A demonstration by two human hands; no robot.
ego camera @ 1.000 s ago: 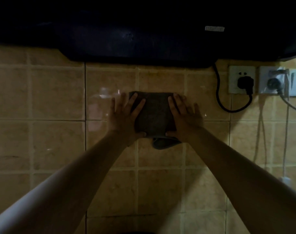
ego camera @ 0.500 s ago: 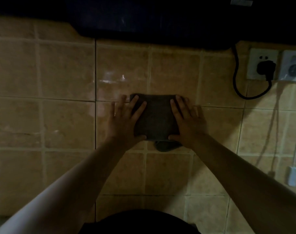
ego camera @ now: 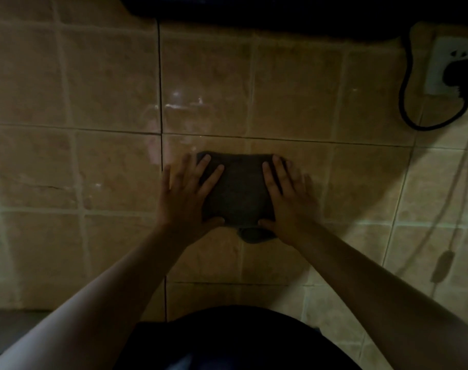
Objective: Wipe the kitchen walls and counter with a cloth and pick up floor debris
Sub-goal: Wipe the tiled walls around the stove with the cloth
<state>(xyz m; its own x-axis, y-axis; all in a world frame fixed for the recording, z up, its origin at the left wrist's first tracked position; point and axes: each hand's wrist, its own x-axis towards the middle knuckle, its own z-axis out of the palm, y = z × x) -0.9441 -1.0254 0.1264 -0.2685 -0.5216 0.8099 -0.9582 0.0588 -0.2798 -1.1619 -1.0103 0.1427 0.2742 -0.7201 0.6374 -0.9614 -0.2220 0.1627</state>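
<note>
The dark folded cloth lies flat against the tan tiled wall. My left hand and right hand press its two sides, fingers straight and spread, gripping nothing. A white socket with a black plug sits far right.

Dark grey cloth, folded to a rough rectangle, pressed flat on the tan tiled wall. It sits between the left hand and right hand, under straight fingers of both. A small rounded flap hangs below, beside the right thumb.
</note>
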